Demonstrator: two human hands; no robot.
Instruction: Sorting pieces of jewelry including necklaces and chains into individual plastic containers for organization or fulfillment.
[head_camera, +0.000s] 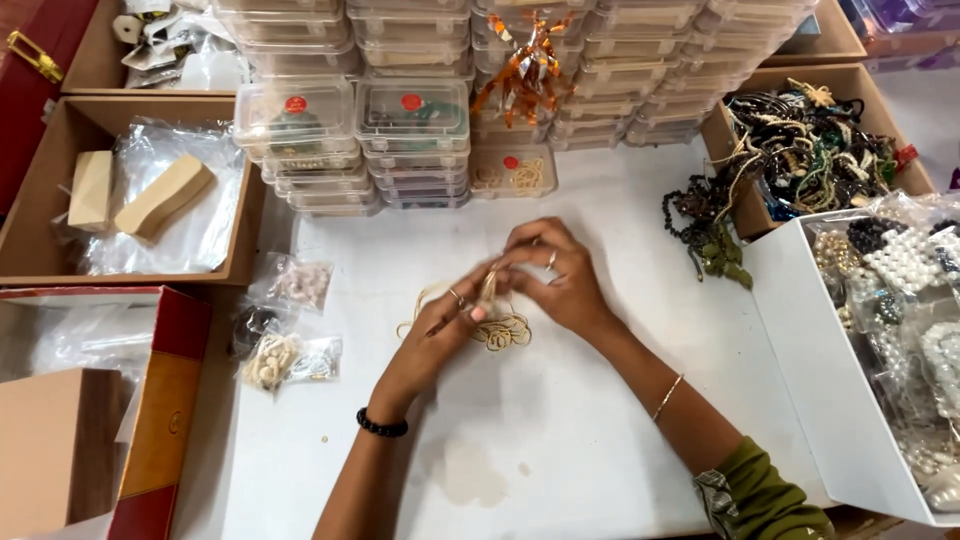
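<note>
The scene was brightly and evenly lit, with soft light from above and no hard shadows; only faint, diffuse shade lay under the left hand (440, 335) and right hand (555, 280) on the white surface (560, 440). The surface looked slightly washed out near its middle. Mild glare showed on the clear plastic boxes (410, 110) and on the plastic bags (190, 220) in the cardboard tray. The picture was somewhat soft overall, fine detail of the gold wire (500, 330) smeared. Straight edges bowed slightly toward the corners.
</note>
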